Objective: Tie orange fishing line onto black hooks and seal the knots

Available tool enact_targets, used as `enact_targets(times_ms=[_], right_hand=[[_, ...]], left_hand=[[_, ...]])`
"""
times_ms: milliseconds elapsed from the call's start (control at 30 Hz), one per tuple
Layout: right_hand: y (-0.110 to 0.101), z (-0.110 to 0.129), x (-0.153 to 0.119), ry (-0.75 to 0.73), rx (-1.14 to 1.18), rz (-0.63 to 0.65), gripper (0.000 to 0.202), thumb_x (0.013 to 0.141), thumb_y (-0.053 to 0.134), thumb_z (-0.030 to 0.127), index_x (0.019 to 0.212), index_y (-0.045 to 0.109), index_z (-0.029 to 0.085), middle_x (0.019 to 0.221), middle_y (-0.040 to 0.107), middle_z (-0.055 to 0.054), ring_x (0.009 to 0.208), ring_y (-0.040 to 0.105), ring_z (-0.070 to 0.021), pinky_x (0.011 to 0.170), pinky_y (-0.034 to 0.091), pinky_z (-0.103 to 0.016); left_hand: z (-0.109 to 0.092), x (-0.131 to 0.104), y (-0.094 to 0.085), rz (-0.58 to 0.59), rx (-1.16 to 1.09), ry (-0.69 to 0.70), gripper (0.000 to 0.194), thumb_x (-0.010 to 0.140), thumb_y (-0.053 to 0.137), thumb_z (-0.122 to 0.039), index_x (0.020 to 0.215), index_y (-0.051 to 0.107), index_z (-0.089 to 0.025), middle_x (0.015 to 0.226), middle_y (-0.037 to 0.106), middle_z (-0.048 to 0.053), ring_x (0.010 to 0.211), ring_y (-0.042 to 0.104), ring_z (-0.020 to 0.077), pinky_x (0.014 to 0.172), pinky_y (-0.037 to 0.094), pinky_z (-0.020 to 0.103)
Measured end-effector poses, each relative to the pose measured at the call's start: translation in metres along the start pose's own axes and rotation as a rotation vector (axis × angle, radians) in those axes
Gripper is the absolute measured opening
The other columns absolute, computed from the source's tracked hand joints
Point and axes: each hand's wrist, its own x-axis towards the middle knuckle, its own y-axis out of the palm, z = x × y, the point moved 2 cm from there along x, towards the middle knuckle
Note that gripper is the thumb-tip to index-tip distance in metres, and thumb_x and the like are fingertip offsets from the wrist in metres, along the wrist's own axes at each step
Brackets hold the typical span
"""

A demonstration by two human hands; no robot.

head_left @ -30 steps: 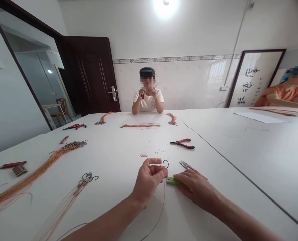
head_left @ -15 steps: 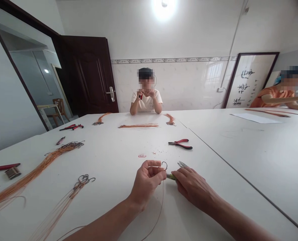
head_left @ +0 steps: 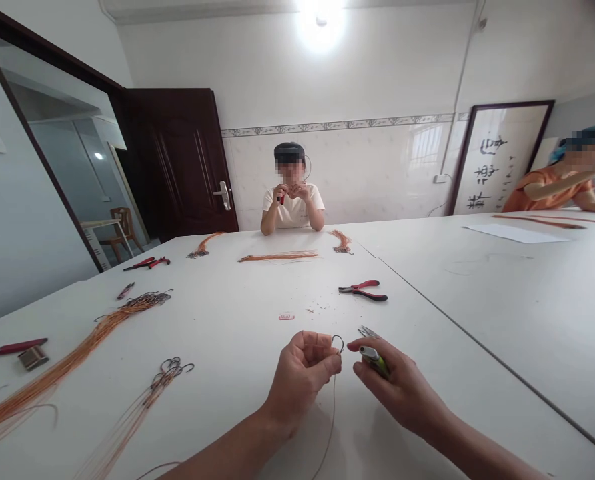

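White table [head_left: 257, 300] is filling the foreground, with a dark door [head_left: 177, 160] standing ajar behind its far left side. Monitoring from a distance, I am noting both hands at work near the middle.

Left hand [head_left: 305, 370]: pinching one dark hook [head_left: 342, 344] tightly, bend uppermost, with its thin line [head_left: 333, 413] hanging down toward the near side. Right hand [head_left: 400, 380]: curling around a green tool [head_left: 376, 362], thumb and forefinger parting just beside the hook, not touching it. Silver points [head_left: 367, 331] are showing beyond that hand; whether it is also gripping them, I cannot tell.

On progress, I am judging part of the batch as done — a small cluster [head_left: 170, 373] of hooks with lines is lying left of the left hand, and a larger bundle [head_left: 145, 302] is lying farther left. The held hook is remaining apart from both, so I am listing it as outstanding. Its joint is hiding behind the grip — I am not certifying the fastening.
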Motion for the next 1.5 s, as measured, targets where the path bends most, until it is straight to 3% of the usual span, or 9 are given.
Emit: enact_targets(times_ms=[133, 300, 467, 767, 900, 1033, 1200, 1300, 1500], right_hand=[[0.004, 0.004, -0.006, 0.002, 0.182, 0.016, 0.032, 0.078, 0.046, 0.038, 0.102, 0.051, 0.018, 0.058, 0.046, 0.003, 0.05, 0.04, -0.0096, 0.047, 0.035, -0.022], [0.004, 0.007, -0.007, -0.089, 0.197, -0.029, 0.022, 0.08, 0.045, 0.035, 0.086, 0.057, 0.018, 0.068, 0.055, -0.001, 0.058, 0.048, -0.0116, 0.051, 0.039, -0.023], [-0.002, 0.014, -0.007, -0.152, 0.088, -0.042, 0.022, 0.082, 0.042, 0.032, 0.07, 0.054, 0.018, 0.061, 0.05, 0.001, 0.057, 0.045, -0.0099, 0.051, 0.037, -0.022], [-0.005, 0.011, -0.008, -0.119, 0.144, 0.019, 0.027, 0.084, 0.038, 0.038, 0.069, 0.048, 0.018, 0.064, 0.048, 0.0, 0.056, 0.043, -0.0091, 0.052, 0.038, -0.022], [-0.004, 0.007, -0.005, -0.014, 0.153, 0.0, 0.029, 0.083, 0.038, 0.043, 0.069, 0.044, 0.018, 0.058, 0.039, 0.003, 0.052, 0.036, -0.0078, 0.047, 0.034, -0.02], [-0.002, 0.005, -0.004, 0.142, 0.325, 0.079, 0.034, 0.084, 0.031, 0.049, 0.069, 0.034, 0.019, 0.058, 0.036, 0.005, 0.048, 0.031, -0.0059, 0.043, 0.029, -0.018], [-0.003, 0.007, -0.005, 0.072, 0.396, 0.164, 0.034, 0.084, 0.033, 0.048, 0.074, 0.042, 0.018, 0.063, 0.043, 0.003, 0.051, 0.037, -0.0059, 0.049, 0.034, -0.02], [-0.003, 0.009, -0.007, 0.126, 0.467, 0.16, 0.034, 0.083, 0.033, 0.051, 0.082, 0.045, 0.018, 0.059, 0.037, 0.005, 0.047, 0.031, -0.0052, 0.045, 0.028, -0.018], [0.0, 0.004, -0.009, 0.276, 0.552, 0.092, 0.047, 0.082, 0.027, 0.056, 0.061, 0.041, 0.016, 0.052, 0.033, 0.004, 0.046, 0.027, -0.0058, 0.043, 0.021, -0.019]], left_hand=[[0.002, -0.003, 0.005, 0.063, -0.067, 0.004, 0.021, 0.067, 0.065, -0.021, 0.083, 0.05, -0.018, 0.064, 0.054, -0.003, 0.061, 0.049, 0.008, 0.057, 0.037, 0.021], [0.002, -0.007, 0.01, 0.119, -0.048, 0.003, 0.021, 0.069, 0.064, -0.024, 0.081, 0.05, -0.016, 0.063, 0.055, -0.001, 0.061, 0.049, 0.0087, 0.057, 0.037, 0.021], [0.0, -0.007, 0.01, 0.074, 0.005, -0.01, 0.027, 0.069, 0.064, -0.027, 0.088, 0.048, -0.017, 0.066, 0.056, 0.0, 0.064, 0.051, 0.0103, 0.058, 0.038, 0.023], [-0.003, -0.01, 0.013, 0.006, -0.004, -0.001, 0.027, 0.07, 0.062, -0.025, 0.091, 0.047, -0.019, 0.071, 0.06, 0.001, 0.067, 0.053, 0.0114, 0.062, 0.04, 0.024], [-0.007, -0.008, 0.009, -0.06, -0.001, 0.018, 0.026, 0.069, 0.062, -0.024, 0.09, 0.049, -0.019, 0.071, 0.06, 0.0, 0.067, 0.055, 0.0117, 0.062, 0.041, 0.024], [-0.012, -0.005, 0.006, -0.099, -0.01, 0.038, 0.028, 0.068, 0.063, -0.023, 0.091, 0.049, -0.019, 0.071, 0.06, 0.0, 0.067, 0.056, 0.0118, 0.063, 0.043, 0.025], [-0.012, -0.005, 0.006, -0.096, 0.002, 0.048, 0.028, 0.068, 0.063, -0.022, 0.092, 0.048, -0.02, 0.069, 0.06, -0.001, 0.067, 0.055, 0.0114, 0.061, 0.042, 0.024], [-0.011, -0.006, 0.007, -0.082, 0.018, 0.049, 0.028, 0.069, 0.062, -0.023, 0.093, 0.047, -0.02, 0.069, 0.059, -0.001, 0.067, 0.054, 0.0111, 0.062, 0.042, 0.024], [-0.012, -0.008, 0.007, -0.044, 0.033, 0.034, 0.028, 0.07, 0.062, -0.023, 0.094, 0.047, -0.02, 0.068, 0.058, -0.001, 0.067, 0.053, 0.0107, 0.06, 0.041, 0.023]])
